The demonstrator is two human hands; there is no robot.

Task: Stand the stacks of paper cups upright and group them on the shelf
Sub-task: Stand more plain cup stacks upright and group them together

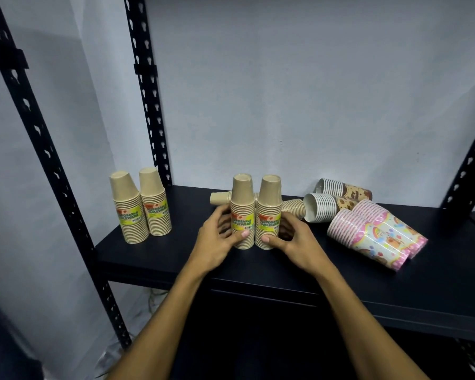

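Two tan cup stacks with yellow labels stand upright in the middle of the dark shelf. My left hand grips the left stack and my right hand grips the right stack; the two stacks touch. Another upright tan pair stands at the shelf's left end. Behind my hands a tan stack lies on its side, and another tan stack lies behind my right hand. To the right lie two brown-patterned stacks and two pink rainbow stacks.
Black perforated uprights frame the shelf at left, and another upright rises at right. A pale wall closes the back. The shelf's front edge runs just above my forearms.
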